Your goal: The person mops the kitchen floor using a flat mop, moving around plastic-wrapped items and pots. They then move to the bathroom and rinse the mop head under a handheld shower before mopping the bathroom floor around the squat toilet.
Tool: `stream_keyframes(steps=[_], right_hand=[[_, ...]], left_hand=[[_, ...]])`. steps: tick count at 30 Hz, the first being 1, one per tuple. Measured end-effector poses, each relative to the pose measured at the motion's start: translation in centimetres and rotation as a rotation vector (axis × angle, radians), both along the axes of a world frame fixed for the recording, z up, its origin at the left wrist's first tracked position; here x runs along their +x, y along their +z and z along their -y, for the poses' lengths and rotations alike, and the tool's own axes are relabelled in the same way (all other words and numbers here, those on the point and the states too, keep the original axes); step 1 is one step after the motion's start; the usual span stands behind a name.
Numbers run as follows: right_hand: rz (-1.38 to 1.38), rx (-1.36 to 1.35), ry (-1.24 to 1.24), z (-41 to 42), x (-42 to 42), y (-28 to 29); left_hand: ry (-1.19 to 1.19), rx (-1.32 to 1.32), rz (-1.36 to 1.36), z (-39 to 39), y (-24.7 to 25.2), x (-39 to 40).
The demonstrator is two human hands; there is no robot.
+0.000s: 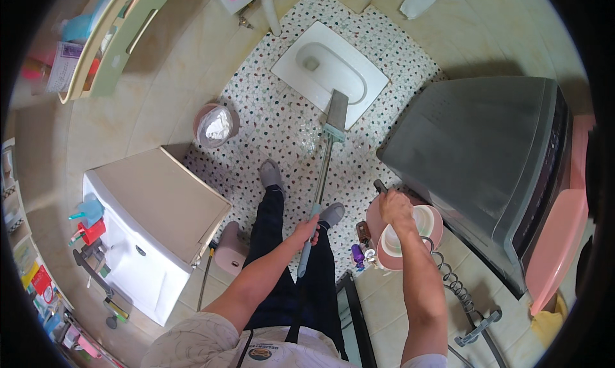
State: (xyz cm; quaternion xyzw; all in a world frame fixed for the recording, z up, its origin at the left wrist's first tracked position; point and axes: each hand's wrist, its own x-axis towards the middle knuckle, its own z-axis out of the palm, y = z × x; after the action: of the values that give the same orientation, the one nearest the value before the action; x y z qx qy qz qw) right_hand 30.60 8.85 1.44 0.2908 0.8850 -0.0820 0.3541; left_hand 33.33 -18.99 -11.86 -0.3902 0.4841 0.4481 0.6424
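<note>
My left hand grips the grey-blue handle of a sponge mop near its upper end. The mop's grey head lies over the near rim of a white squat toilet. My right hand is closed around a dark handheld sprayer, held above stacked pink and white basins on the right. A coiled hose runs behind the right forearm to a wall bracket. The floor between my feet and the toilet looks wet.
A grey-topped washing machine stands on the right. A lined waste bin sits at the left wall, with a white washbasin nearer me. Bottles stand beside the basins. A pink lidded bin is by my left leg.
</note>
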Motion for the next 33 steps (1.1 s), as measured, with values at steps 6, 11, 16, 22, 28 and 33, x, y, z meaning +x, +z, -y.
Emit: stream_keyframes(steps=[6,11,16,22,28,33], right_hand=[[-0.024,0.082,0.187,-1.3,-1.2,-2.6],[-0.015,0.083,0.217,-1.0,-2.5,-4.0],[0.012,0.111,0.203,-1.9,-3.1,-4.7],[0.102,0.070,0.176,-1.4,-4.8,-3.5],[0.116,0.121,0.213,-2.2,-4.9,-4.9],[0.071,0.162,0.306,-2.4,-5.5,-5.2]], left_hand=[[0.143,0.125,0.176,1.9,-0.7,1.9],[0.129,0.151,0.130,3.9,-1.1,4.5],[0.071,0.042,0.057,3.1,-0.4,4.9],[0.102,0.046,0.091,3.4,-0.6,4.4],[0.080,0.086,0.095,1.7,0.2,2.6],[0.028,0.066,0.042,0.3,1.7,1.6]])
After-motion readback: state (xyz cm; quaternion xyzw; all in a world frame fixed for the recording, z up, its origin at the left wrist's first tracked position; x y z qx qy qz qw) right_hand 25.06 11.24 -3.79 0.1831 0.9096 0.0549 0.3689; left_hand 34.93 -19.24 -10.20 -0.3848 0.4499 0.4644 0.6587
